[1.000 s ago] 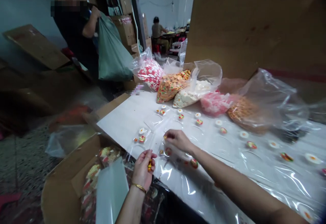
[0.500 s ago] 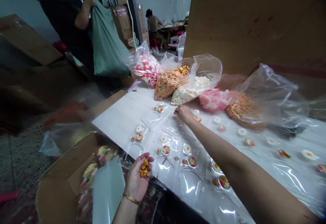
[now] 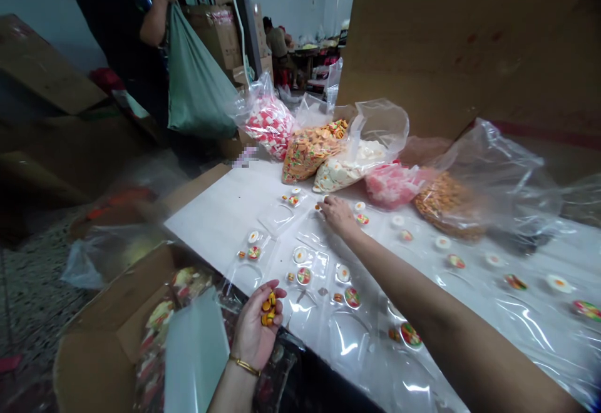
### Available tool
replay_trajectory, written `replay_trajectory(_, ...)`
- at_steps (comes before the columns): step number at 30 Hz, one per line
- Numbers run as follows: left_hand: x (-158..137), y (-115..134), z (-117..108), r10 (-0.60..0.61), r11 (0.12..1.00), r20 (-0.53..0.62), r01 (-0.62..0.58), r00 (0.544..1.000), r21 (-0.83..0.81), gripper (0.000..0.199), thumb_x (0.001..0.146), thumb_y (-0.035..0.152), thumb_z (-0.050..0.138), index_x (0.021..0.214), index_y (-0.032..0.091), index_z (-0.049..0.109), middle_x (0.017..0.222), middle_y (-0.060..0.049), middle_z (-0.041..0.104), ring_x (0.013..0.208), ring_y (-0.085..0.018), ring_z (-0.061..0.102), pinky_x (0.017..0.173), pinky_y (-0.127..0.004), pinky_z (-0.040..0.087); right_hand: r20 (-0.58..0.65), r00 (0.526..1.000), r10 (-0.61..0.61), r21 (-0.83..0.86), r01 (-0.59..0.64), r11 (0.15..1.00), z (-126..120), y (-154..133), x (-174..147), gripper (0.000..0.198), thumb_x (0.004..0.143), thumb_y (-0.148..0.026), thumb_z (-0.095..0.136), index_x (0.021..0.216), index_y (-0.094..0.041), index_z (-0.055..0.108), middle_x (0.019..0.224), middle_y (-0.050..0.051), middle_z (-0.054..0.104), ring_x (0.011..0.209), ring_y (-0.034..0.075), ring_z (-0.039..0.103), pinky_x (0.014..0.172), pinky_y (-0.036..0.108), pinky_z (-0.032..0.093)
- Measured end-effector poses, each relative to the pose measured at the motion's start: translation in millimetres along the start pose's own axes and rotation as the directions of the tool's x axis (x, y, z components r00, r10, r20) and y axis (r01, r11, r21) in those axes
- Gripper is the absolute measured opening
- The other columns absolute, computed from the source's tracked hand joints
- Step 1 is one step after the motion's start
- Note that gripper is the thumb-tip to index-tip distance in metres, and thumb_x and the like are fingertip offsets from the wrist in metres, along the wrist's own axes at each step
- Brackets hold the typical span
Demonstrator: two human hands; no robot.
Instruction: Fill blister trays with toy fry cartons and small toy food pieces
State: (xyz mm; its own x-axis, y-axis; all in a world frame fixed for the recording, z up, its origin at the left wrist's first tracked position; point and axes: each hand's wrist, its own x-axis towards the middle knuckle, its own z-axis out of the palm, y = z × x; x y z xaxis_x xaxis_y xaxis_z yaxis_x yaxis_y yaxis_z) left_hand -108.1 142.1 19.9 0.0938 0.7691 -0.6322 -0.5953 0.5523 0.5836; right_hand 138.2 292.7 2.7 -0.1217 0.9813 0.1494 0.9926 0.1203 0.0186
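Observation:
My left hand (image 3: 257,325), palm up at the table's near edge, cups several miniature toy burgers (image 3: 268,310) in its curled fingers. My right hand (image 3: 339,214) reaches across to the far row, its fingertips pinched on one small toy burger (image 3: 318,207) over a clear blister tray. That tray is partly hidden behind the hand. Beside the hand lie a toy fried egg (image 3: 359,206) and a toy pizza (image 3: 362,219). Nearer trays, such as the clear blister tray (image 3: 300,300), each hold an egg, a pizza and a burger.
Clear bags of small pieces line the back, among them a bag of burgers (image 3: 312,153) and a bag of eggs (image 3: 345,166). An open carton (image 3: 94,350) stands at lower left. Behind, a person holds a green sack (image 3: 197,81); another sits farther off. Cardboard (image 3: 460,44) rises at right.
My right hand has shifted slightly, and the small burger at its fingertips shows more plainly. My left hand stays almost in place. The green sack has swung a little to the left.

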Motion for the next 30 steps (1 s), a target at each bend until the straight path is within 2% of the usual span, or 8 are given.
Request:
replay_trajectory(7, 0, -1, 1, 0.002, 1.0, 0.025, -0.002, 1.0, 0.005, 0.018, 0.071, 0.019, 0.06, 0.088, 0.013, 0.059, 0.072, -0.005, 0.06, 0.053, -0.005, 0.05, 0.041, -0.013, 0.032, 0.117, 0.989, -0.086, -0.026, 0.09, 0.996, 2, -2, 3, 0.025, 0.085, -0.019, 0.04, 0.096, -0.02, 0.062, 0.101, 0.01, 0.057, 0.093, 0.022, 0.045, 0.074, 0.033, 0.03)
replay_trajectory(12, 1, -1, 7, -0.019, 0.999, 0.048, 0.02, 0.999, -0.028, 0.02, 0.074, 0.017, 0.055, 0.094, 0.012, 0.058, 0.08, -0.008, 0.061, 0.059, -0.007, 0.053, 0.044, -0.015, 0.037, 0.112, 0.992, -0.06, 0.157, 0.042, 0.987, -6, 1, 8, 0.026, 0.081, -0.012, 0.042, 0.089, -0.019, 0.066, 0.104, 0.008, 0.059, 0.094, 0.021, 0.048, 0.078, 0.032, 0.032)
replay_trajectory(15, 4, -2, 16, -0.018, 1.0, 0.073, 0.019, 0.997, -0.014, 0.025, 0.073, 0.011, 0.054, 0.098, 0.012, 0.057, 0.088, -0.01, 0.062, 0.061, -0.007, 0.053, 0.046, -0.015, 0.038, 0.029, 0.999, -0.015, 0.257, 0.007, 0.966, -11, -6, -8, 0.032, 0.083, -0.01, 0.037, 0.099, -0.016, 0.064, 0.106, 0.008, 0.059, 0.095, 0.017, 0.05, 0.081, 0.028, 0.035)
replay_trajectory(18, 9, -7, 27, -0.034, 0.999, 0.111, 0.03, 0.993, 0.031, 0.027, 0.071, 0.009, 0.057, 0.098, 0.013, 0.056, 0.089, -0.01, 0.062, 0.059, -0.006, 0.053, 0.045, -0.014, 0.037, -0.073, 0.994, -0.087, 0.355, 0.108, 0.929, -13, -20, -37, 0.028, 0.084, -0.014, 0.041, 0.104, -0.015, 0.06, 0.104, 0.008, 0.06, 0.095, 0.016, 0.052, 0.084, 0.026, 0.037)
replay_trajectory(22, 15, -15, 38, -0.046, 0.997, 0.158, 0.036, 0.986, 0.067, 0.027, 0.068, 0.01, 0.062, 0.093, 0.014, 0.054, 0.088, -0.009, 0.062, 0.057, -0.005, 0.052, 0.043, -0.013, 0.035, -0.084, 0.99, -0.112, 0.406, 0.137, 0.903, -18, -33, -67, 0.026, 0.082, -0.014, 0.044, 0.099, -0.016, 0.063, 0.103, 0.01, 0.06, 0.095, 0.018, 0.053, 0.085, 0.032, 0.039)
replay_trajectory(24, 16, -18, 42, -0.017, 0.997, 0.174, 0.002, 0.985, 0.083, 0.027, 0.064, 0.013, 0.067, 0.088, 0.015, 0.053, 0.087, -0.008, 0.063, 0.056, -0.005, 0.052, 0.043, -0.013, 0.035, -0.114, 0.987, -0.115, 0.508, 0.157, 0.847, -28, -35, -76, 0.023, 0.083, -0.018, 0.046, 0.099, -0.016, 0.063, 0.101, 0.01, 0.06, 0.094, 0.018, 0.053, 0.085, 0.032, 0.041)
replay_trajectory(27, 18, -23, 45, 0.026, 0.988, 0.196, -0.056, 0.98, 0.145, 0.03, 0.06, 0.021, 0.073, 0.082, 0.015, 0.053, 0.074, -0.003, 0.061, 0.051, -0.005, 0.05, 0.04, -0.013, 0.032, -0.138, 0.938, -0.319, 0.706, 0.319, 0.632, -45, -44, -91, 0.026, 0.081, -0.027, 0.052, 0.104, -0.018, 0.062, 0.1, 0.009, 0.06, 0.092, 0.016, 0.055, 0.081, 0.028, 0.043)
replay_trajectory(30, 20, -29, 49, 0.049, 0.965, 0.201, -0.098, 0.978, 0.242, 0.035, 0.056, 0.031, 0.075, 0.078, 0.012, 0.056, 0.061, 0.001, 0.057, 0.044, -0.004, 0.046, 0.036, -0.013, 0.026, -0.121, 0.902, -0.415, 0.811, 0.331, 0.482, -54, -55, -108, 0.023, 0.081, -0.026, 0.053, 0.099, -0.019, 0.064, 0.089, 0.006, 0.062, 0.081, 0.014, 0.057, 0.073, 0.025, 0.045)
